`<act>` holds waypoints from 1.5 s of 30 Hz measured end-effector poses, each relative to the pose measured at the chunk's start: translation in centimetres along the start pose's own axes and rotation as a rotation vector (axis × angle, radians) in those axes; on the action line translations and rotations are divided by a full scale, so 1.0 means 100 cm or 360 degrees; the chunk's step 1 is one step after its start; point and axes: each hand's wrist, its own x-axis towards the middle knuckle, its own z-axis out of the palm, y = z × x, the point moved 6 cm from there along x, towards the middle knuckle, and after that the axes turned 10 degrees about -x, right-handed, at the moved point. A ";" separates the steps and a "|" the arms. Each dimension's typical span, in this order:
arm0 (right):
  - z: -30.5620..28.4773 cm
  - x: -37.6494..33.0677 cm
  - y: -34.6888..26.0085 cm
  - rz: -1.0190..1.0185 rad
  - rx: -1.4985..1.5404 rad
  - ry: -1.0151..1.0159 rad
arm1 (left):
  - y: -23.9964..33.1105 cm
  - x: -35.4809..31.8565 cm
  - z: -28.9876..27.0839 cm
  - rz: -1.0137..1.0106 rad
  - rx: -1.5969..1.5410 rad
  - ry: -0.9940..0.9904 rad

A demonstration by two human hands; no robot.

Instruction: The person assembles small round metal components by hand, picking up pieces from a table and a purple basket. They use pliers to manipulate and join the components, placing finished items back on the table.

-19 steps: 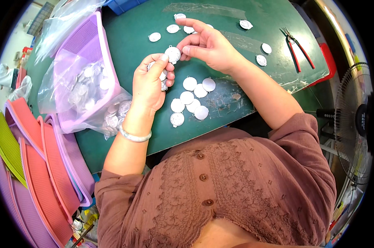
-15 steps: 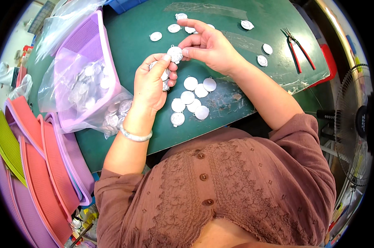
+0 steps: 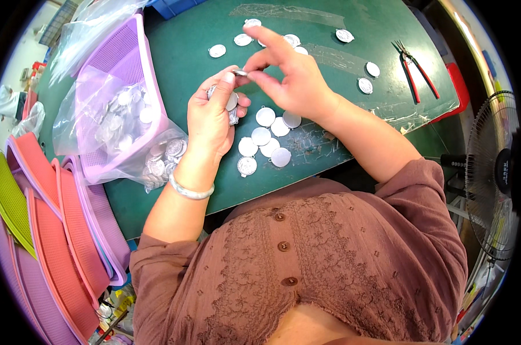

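Observation:
Edge-on between both hands is a round silver medallion [image 3: 241, 73]. My left hand [image 3: 207, 118] pinches one edge of it between thumb and forefinger, while more medallions [image 3: 231, 102] rest under its curled fingers. Thumb and forefinger of my right hand [image 3: 298, 77] close on the medallion's opposite edge. Just nearer to me, several plain-faced silver discs [image 3: 261, 136] with small loops lie in a loose cluster, with one patterned disc [image 3: 247, 166] at its near end. Beyond my hands more patterned medallions [image 3: 243, 39] are scattered, some partly hidden by the right hand.
Red-handled pliers [image 3: 414, 75] lie on the green table [image 3: 180, 26] at the right. A purple basket [image 3: 142, 63] at the left holds a clear bag [image 3: 79, 109] of medallions. More bagged medallions [image 3: 159, 164] lie beside my left forearm. Stacked baskets [image 3: 59, 241] and a fan [image 3: 490, 167] flank the table.
The medallion between my hands has turned from face-up to edge-on. My right hand has shifted slightly nearer, and its thumb and forefinger now meet the medallion's edge.

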 end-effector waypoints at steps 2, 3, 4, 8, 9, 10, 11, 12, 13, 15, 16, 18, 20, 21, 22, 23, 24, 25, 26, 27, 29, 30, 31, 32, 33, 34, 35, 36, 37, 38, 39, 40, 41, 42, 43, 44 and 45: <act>0.003 0.000 -0.007 -0.0079 -0.0044 -0.0058 | 0.000 0.001 0.001 -0.0021 -0.0045 -0.0049; 0.003 0.000 -0.007 -0.0092 0.0006 -0.0050 | 0.000 0.001 0.002 -0.0031 -0.0067 -0.0074; 0.003 0.000 -0.005 -0.0105 0.0058 -0.0042 | 0.000 0.002 -0.001 -0.0025 -0.0068 -0.0060; -0.002 0.000 0.014 0.0078 0.0328 0.0080 | 0.002 0.002 -0.003 -0.0024 -0.0070 0.0024; -0.002 0.000 0.017 0.0128 0.0326 0.0047 | 0.002 0.001 -0.003 -0.0029 -0.0070 0.0056; -0.003 0.000 0.020 0.0177 0.0323 0.0015 | 0.002 0.001 -0.004 -0.0026 -0.0073 0.0054; -0.002 0.000 0.022 0.0229 0.0319 -0.0016 | 0.002 0.002 -0.004 -0.0025 -0.0075 0.0050; 0.000 0.000 0.022 0.0232 0.0381 -0.0048 | 0.001 0.002 -0.005 -0.0025 -0.0077 0.0046; 0.002 -0.001 0.022 0.0235 0.0443 -0.0080 | 0.001 0.002 -0.005 -0.0033 -0.0078 0.0047; 0.006 -0.001 0.021 0.0251 0.0552 -0.0146 | 0.001 0.002 -0.005 -0.0048 -0.0078 0.0051; 0.008 -0.002 0.019 0.0264 0.0596 -0.0179 | 0.000 0.002 -0.006 -0.0061 -0.0059 0.0055; 0.010 -0.002 0.018 0.0276 0.0648 -0.0220 | -0.002 0.002 -0.007 -0.0085 -0.0025 0.0063; 0.011 -0.003 0.019 0.0275 0.0663 -0.0235 | -0.002 0.002 -0.006 -0.0078 -0.0001 0.0079; 0.007 -0.001 0.021 0.0225 0.0445 -0.0158 | -0.001 0.002 -0.005 -0.0074 0.0011 0.0088; 0.001 0.001 0.025 0.0174 0.0227 -0.0081 | -0.002 0.002 -0.006 -0.0078 0.0030 0.0070; -0.005 0.003 0.029 0.0123 0.0008 -0.0004 | -0.002 0.002 -0.006 -0.0083 0.0049 0.0050; -0.008 0.005 0.034 0.0127 -0.0150 0.0032 | -0.002 0.002 -0.006 -0.0087 0.0068 0.0030; -0.011 0.008 0.040 0.0131 -0.0307 0.0068 | -0.002 0.001 -0.006 -0.0104 0.0061 0.0026; -0.014 0.010 0.046 0.0137 -0.0469 0.0104 | -0.002 0.001 -0.006 -0.0123 0.0053 0.0018; -0.017 0.012 0.052 0.0143 -0.0630 0.0140 | -0.002 0.001 -0.006 -0.0143 0.0044 0.0010; -0.008 0.011 0.065 0.0166 -0.0790 0.0031 | -0.004 0.003 -0.007 -0.0184 -0.0065 -0.0064; -0.003 0.010 0.068 0.0130 -0.0930 -0.0006 | -0.005 0.003 -0.007 -0.0204 -0.0120 -0.0101; 0.000 0.010 0.068 0.0093 -0.1069 -0.0042 | -0.005 0.003 -0.007 -0.0221 -0.0138 -0.0103; 0.002 0.010 0.066 0.0071 -0.1073 -0.0094 | -0.005 0.003 -0.007 -0.0235 -0.0158 -0.0100; 0.003 0.010 0.062 0.0048 -0.1076 -0.0147 | -0.006 0.003 -0.008 -0.0248 -0.0178 -0.0098; 0.004 0.010 0.058 0.0025 -0.1079 -0.0199 | -0.006 0.003 -0.008 -0.0249 -0.0165 -0.0084; 0.005 0.010 0.056 0.0015 -0.1031 -0.0261 | -0.005 0.003 -0.008 -0.0247 -0.0153 -0.0068; 0.006 0.010 0.053 0.0004 -0.0982 -0.0323 | -0.005 0.003 -0.008 -0.0246 -0.0141 -0.0051; 0.008 0.010 0.050 -0.0006 -0.0932 -0.0385 | -0.004 0.002 -0.007 -0.0249 -0.0156 -0.0030; 0.007 0.008 0.047 0.0016 -0.0824 -0.0380 | -0.003 0.002 -0.007 -0.0254 -0.0171 -0.0012; 0.007 0.008 0.047 0.0012 -0.0786 -0.0367 | -0.003 0.002 -0.007 -0.0259 -0.0185 0.0007; 0.007 0.007 0.047 0.0008 -0.0748 -0.0354 | -0.003 0.003 -0.008 -0.0260 -0.0211 -0.0017; 0.008 0.006 0.048 0.0004 -0.0710 -0.0341 | -0.003 0.004 -0.009 -0.0260 -0.0237 -0.0040; 0.009 0.005 0.048 -0.0004 -0.0695 -0.0333 | -0.004 0.005 -0.010 -0.0261 -0.0263 -0.0064; 0.010 0.005 0.048 -0.0012 -0.0681 -0.0325 | -0.004 0.005 -0.011 -0.0262 -0.0257 -0.0074; 0.011 0.005 0.048 -0.0022 -0.0666 -0.0317 | -0.004 0.006 -0.011 -0.0261 -0.0251 -0.0083; 0.012 0.005 0.048 -0.0023 -0.0665 -0.0353 | -0.004 0.006 -0.011 -0.0261 -0.0245 -0.0093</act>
